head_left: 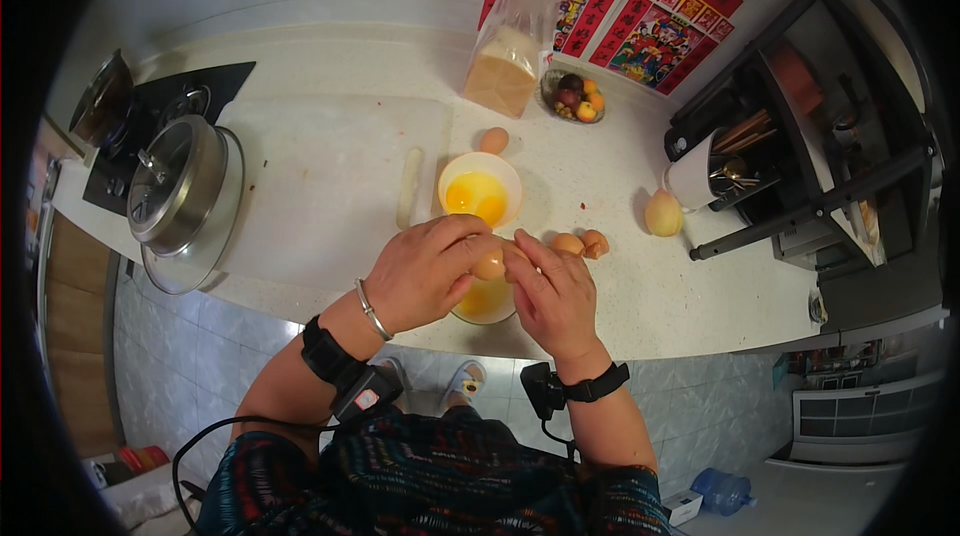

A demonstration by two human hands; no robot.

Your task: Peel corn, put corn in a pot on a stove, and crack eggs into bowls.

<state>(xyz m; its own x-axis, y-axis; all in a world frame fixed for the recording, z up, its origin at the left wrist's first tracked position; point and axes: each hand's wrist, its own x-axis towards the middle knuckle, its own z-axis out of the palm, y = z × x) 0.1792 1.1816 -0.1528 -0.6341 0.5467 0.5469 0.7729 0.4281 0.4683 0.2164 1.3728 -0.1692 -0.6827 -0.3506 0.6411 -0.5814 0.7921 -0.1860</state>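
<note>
My left hand and my right hand meet above the near bowl, both gripping an eggshell that looks parted between them. Below them the near bowl holds yellow egg, partly hidden by my hands. Just beyond stands another bowl with raw egg and yolks in it. A whole brown egg lies behind that bowl. Right of it, beside my right hand, are a brown egg or shell and a broken eggshell.
A large white board lies to the left, near a lidded steel pan and a gas hob. Bagged bread and a fruit bowl stand at the back. An onion-like vegetable sits before a black rack at right.
</note>
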